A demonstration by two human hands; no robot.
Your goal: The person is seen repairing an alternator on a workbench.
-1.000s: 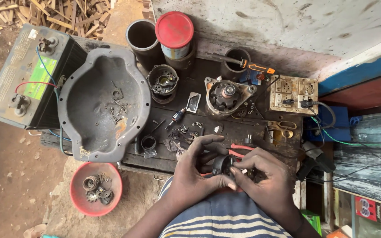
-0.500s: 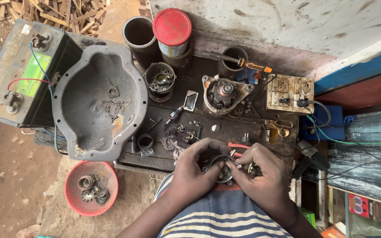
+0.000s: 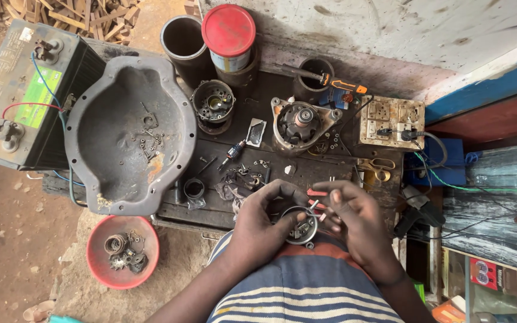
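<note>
Hands meet low over the near edge of the counter point(image 3: 330, 173), both working on one small round metal part, apparently a brush-holder end cap point(image 3: 299, 226) from a starter or alternator. The left hand point(image 3: 261, 224) is curled around the cap's rim, fingers closed on it, holding its open face up. The right hand point(image 3: 357, 218) is pinched shut on a slim red-handled tool point(image 3: 317, 193) whose tip reaches into the cap; I cannot tell exactly what the tip touches.

Doing this well, as I judge it, means keeping the cap steady and level in the left hand so nothing small drops out, and letting only the tool's tip move, with light pressure, since the fittings inside look fine and easily bent.

Beyond the hands, on the dark counter, lie loose small parts point(image 3: 243, 176), a screwdriver point(image 3: 233, 153) and a black ring point(image 3: 194, 188). Farther back stand an alternator body point(image 3: 299, 124), an open round housing point(image 3: 213, 104), a red-lidded can point(image 3: 228, 33) and a dark pipe section point(image 3: 182, 39). A large grey cast cover point(image 3: 130, 128) holding screws sits to the left, beside a car battery point(image 3: 22, 96) with red and blue wires. A red bowl point(image 3: 121, 251) of gears rests on the ground below
</note>
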